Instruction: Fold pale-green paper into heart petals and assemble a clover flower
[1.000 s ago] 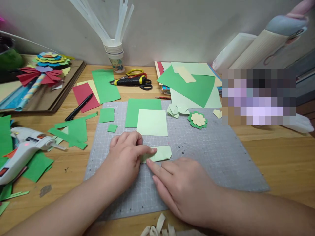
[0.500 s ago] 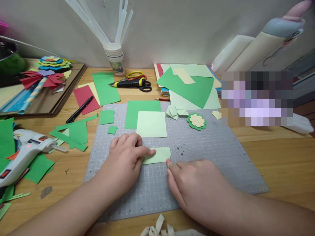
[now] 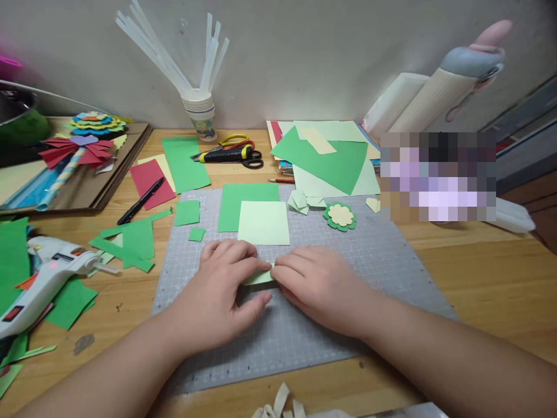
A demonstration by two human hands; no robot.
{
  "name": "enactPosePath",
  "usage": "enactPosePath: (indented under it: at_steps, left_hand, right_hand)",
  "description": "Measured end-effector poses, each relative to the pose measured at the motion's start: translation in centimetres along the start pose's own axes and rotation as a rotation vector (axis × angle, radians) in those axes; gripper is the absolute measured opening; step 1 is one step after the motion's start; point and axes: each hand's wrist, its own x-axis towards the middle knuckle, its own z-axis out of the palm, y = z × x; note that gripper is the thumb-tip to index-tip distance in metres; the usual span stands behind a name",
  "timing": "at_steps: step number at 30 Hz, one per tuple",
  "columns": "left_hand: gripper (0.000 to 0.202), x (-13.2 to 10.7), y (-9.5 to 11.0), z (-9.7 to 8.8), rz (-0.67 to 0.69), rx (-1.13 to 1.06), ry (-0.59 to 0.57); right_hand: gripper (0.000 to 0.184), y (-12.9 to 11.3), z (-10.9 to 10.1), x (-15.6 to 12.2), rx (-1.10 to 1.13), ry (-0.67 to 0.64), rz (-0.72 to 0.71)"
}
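Observation:
A folded strip of light green paper lies on the grey cutting mat, largely covered by my hands. My left hand rests over its left part, index fingertip pressing the upper edge and thumb stretched apart below. At the right end, my right hand has its fingers closed together on the paper, the thumb hidden. Just beyond the hands, a light green square overlaps a darker green sheet. Two small green pieces, a larger one and a smaller one, lie to their left.
Right of the squares are folded paper pieces and a layered paper flower. A glue gun and green scraps lie left. Behind are a pen, a cutter, straws in cups and stacked paper.
My right hand has moved left and up over the paper's right end, its fingers now beside my left index finger. My left thumb has spread away, and less of the paper shows.

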Motion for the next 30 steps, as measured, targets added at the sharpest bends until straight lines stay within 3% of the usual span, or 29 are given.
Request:
enactPosePath:
  at_steps: [2, 5, 9, 14, 18, 22, 25, 30]
  left_hand:
    - [0.023, 0.0, -0.1, 0.1, 0.016, -0.027, 0.056]
    - [0.008, 0.0, -0.1, 0.1, -0.009, -0.175, 0.126]
    - [0.014, 0.0, 0.4, 0.0, -0.119, -0.466, 0.086]
    - [0.016, -0.4, 0.4, 0.1, -0.227, -0.701, 0.027]
    - [0.021, -0.4, 0.1, 0.2, -0.3, -0.727, 0.056]
    - [0.015, -0.3, 0.2, 0.4, -0.32, -0.719, 0.058]
    - [0.008, -0.2, 0.3, 0.5, -0.307, -0.731, 0.047]
    - [0.017, -0.3, 0.4, 0.3, -0.327, -0.698, 0.015]
  right_hand:
    - [0.016, 0.1, -0.1, -0.1, 0.102, 0.086, 0.039]
    - [0.012, -0.2, -0.5, 0.0, 0.489, 0.17, 0.237]
    - [0.013, -0.9, -0.6, 0.0, 0.984, 0.094, 0.413]
    - [0.018, -1.5, 0.0, -0.2, 1.268, 0.018, 0.557]
    - [0.017, -1.5, 0.1, -0.1, 1.353, 0.014, 0.591]
    - [0.016, -1.6, -0.2, 0.1, 1.256, 0.004, 0.568]
    - [0.015, -1.6, -0.4, 0.1, 1.146, -0.002, 0.492]
    - [0.008, -1.5, -0.2, -0.2, 0.975, -0.001, 0.335]
